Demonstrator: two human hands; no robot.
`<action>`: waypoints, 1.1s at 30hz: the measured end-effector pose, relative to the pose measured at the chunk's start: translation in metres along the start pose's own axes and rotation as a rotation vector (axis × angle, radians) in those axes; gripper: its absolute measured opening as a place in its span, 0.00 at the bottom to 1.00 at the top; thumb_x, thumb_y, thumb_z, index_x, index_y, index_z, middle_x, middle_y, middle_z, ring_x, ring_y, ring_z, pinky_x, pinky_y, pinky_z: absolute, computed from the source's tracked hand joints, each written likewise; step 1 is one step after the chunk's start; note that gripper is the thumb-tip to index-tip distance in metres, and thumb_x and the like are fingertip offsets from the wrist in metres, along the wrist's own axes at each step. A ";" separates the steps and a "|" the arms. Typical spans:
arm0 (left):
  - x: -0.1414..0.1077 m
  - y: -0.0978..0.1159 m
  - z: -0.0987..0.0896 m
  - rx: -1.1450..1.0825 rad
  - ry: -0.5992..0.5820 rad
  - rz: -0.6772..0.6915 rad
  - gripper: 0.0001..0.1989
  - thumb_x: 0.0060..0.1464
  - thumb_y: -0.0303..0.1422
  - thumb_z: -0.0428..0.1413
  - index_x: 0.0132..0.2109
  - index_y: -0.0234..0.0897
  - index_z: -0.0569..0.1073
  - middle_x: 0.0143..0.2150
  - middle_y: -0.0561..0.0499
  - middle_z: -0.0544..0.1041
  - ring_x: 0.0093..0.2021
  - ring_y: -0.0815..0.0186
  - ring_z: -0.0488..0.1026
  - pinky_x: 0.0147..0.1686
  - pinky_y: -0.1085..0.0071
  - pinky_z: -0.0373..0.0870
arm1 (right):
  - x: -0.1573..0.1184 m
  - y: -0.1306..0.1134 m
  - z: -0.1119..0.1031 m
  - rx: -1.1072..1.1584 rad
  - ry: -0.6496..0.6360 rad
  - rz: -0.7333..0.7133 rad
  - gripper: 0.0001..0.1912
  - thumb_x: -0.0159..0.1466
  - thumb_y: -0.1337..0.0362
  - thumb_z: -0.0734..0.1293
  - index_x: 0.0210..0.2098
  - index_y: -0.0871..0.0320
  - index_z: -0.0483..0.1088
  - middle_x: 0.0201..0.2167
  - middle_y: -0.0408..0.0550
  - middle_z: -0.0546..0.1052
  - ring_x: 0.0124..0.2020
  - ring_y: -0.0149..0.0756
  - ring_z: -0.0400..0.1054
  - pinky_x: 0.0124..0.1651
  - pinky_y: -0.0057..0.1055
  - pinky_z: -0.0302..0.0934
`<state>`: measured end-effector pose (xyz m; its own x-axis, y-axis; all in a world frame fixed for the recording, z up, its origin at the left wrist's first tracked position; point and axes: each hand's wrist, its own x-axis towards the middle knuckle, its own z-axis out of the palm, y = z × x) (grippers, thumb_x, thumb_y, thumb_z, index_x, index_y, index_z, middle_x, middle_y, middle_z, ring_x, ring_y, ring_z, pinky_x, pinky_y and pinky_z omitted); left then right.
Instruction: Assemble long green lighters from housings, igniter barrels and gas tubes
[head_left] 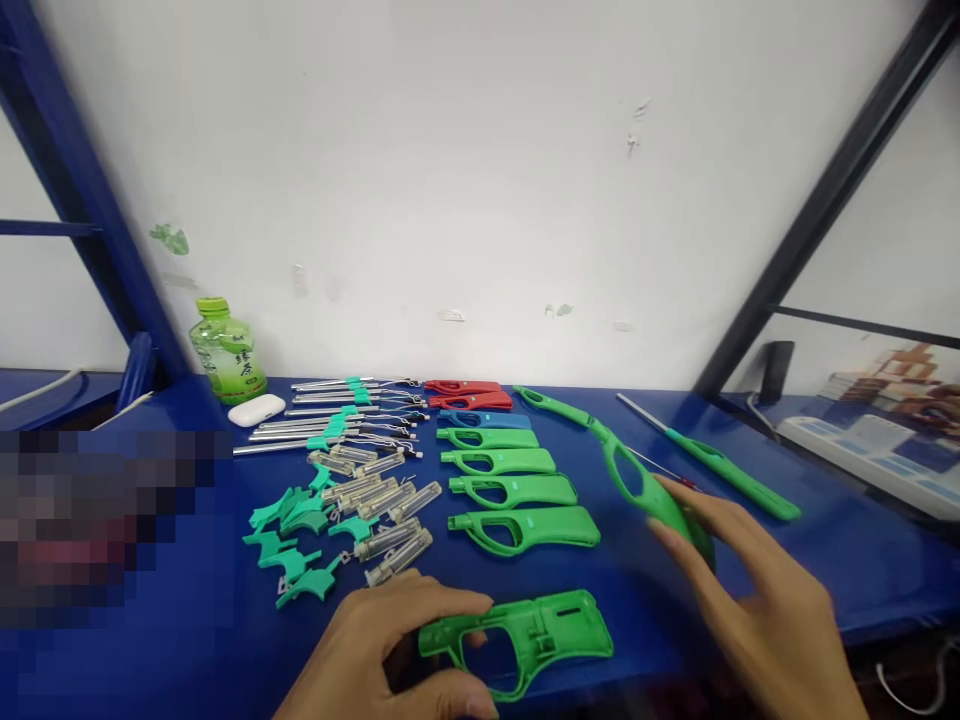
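Observation:
Near the front edge, my left hand (405, 650) grips a green lighter shell half (559, 640) by its narrow end, its hollow ribbed inside facing up. My right hand (757, 590) pinches another green lighter casing (626, 465) between thumb and fingers, to the right of the rows; its lower end is partly hidden by the fingers. Between the hands lie several green casings (555, 525), a blue casing (495, 419) and red casings (472, 402). Left of these are clear fuel tanks (397, 540), teal triggers (311, 583) and metal rods with wires (289, 430).
An assembled-looking green lighter (739, 475) lies at the right, with a thin screwdriver (679, 480) beside it. A green tea bottle (229, 350) and white earphone case (256, 410) stand back left. A power strip (870, 455) is far right. Blue posts flank the blue table (645, 660).

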<state>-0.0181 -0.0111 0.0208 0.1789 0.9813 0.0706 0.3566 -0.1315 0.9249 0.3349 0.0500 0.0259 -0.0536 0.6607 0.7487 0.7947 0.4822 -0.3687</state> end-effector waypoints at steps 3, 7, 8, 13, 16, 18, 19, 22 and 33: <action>0.001 -0.006 -0.007 0.309 0.049 0.273 0.20 0.62 0.46 0.76 0.59 0.67 0.88 0.49 0.61 0.90 0.49 0.65 0.89 0.56 0.76 0.84 | 0.005 0.029 0.005 -0.166 -0.017 0.077 0.29 0.81 0.35 0.63 0.62 0.47 0.83 0.59 0.52 0.89 0.59 0.60 0.87 0.53 0.49 0.82; 0.006 -0.010 -0.013 0.670 0.174 0.578 0.15 0.78 0.52 0.60 0.63 0.60 0.85 0.52 0.57 0.89 0.49 0.65 0.88 0.50 0.75 0.87 | 0.006 0.052 0.017 -0.210 -0.130 0.108 0.34 0.82 0.33 0.59 0.59 0.50 0.85 0.57 0.54 0.90 0.55 0.60 0.87 0.54 0.54 0.81; 0.007 -0.010 -0.013 0.732 0.200 0.630 0.17 0.81 0.52 0.55 0.63 0.57 0.84 0.51 0.56 0.89 0.48 0.64 0.88 0.46 0.75 0.87 | 0.006 0.054 0.020 -0.207 -0.149 0.108 0.34 0.82 0.32 0.59 0.59 0.50 0.85 0.56 0.53 0.90 0.55 0.59 0.87 0.55 0.53 0.82; 0.008 -0.007 -0.007 0.911 0.253 0.719 0.22 0.84 0.49 0.47 0.61 0.50 0.83 0.51 0.55 0.90 0.50 0.61 0.88 0.46 0.72 0.88 | 0.004 0.057 0.024 -0.186 -0.194 0.105 0.36 0.81 0.29 0.59 0.60 0.48 0.85 0.58 0.53 0.90 0.59 0.60 0.86 0.58 0.55 0.81; 0.004 -0.004 -0.009 0.957 0.204 0.660 0.22 0.85 0.49 0.47 0.65 0.49 0.81 0.56 0.53 0.88 0.54 0.63 0.86 0.54 0.72 0.86 | 0.001 0.062 0.024 -0.175 -0.185 0.113 0.37 0.80 0.28 0.59 0.62 0.48 0.84 0.58 0.53 0.90 0.59 0.62 0.86 0.58 0.58 0.81; 0.005 -0.001 -0.020 1.022 0.202 0.616 0.22 0.86 0.46 0.44 0.66 0.50 0.81 0.57 0.52 0.87 0.56 0.63 0.84 0.56 0.71 0.85 | -0.002 0.068 0.024 -0.175 -0.190 0.113 0.37 0.79 0.28 0.59 0.61 0.47 0.84 0.59 0.53 0.90 0.59 0.62 0.86 0.58 0.57 0.81; 0.007 0.000 -0.029 1.070 0.208 0.577 0.23 0.87 0.43 0.43 0.65 0.51 0.82 0.57 0.51 0.87 0.56 0.62 0.84 0.57 0.69 0.85 | -0.003 0.071 0.025 -0.177 -0.196 0.110 0.37 0.79 0.28 0.60 0.62 0.48 0.84 0.59 0.53 0.89 0.60 0.61 0.86 0.58 0.57 0.80; 0.021 0.002 -0.071 1.176 0.250 0.436 0.22 0.83 0.31 0.45 0.60 0.49 0.85 0.58 0.47 0.87 0.54 0.57 0.82 0.51 0.64 0.86 | -0.006 0.078 0.026 -0.176 -0.210 0.100 0.36 0.80 0.29 0.60 0.62 0.48 0.84 0.60 0.52 0.89 0.60 0.61 0.85 0.57 0.55 0.80; 0.080 -0.014 -0.188 1.504 0.163 -0.138 0.18 0.75 0.43 0.67 0.63 0.38 0.80 0.62 0.44 0.83 0.58 0.55 0.83 0.56 0.52 0.86 | -0.007 0.076 0.026 -0.130 -0.211 0.126 0.32 0.79 0.30 0.61 0.56 0.44 0.86 0.57 0.48 0.90 0.58 0.59 0.86 0.56 0.54 0.80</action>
<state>-0.1816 0.0953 0.0841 0.0023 0.9886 0.1505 0.9547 0.0427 -0.2945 0.3800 0.0970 -0.0212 -0.0632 0.8230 0.5646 0.8733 0.3194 -0.3678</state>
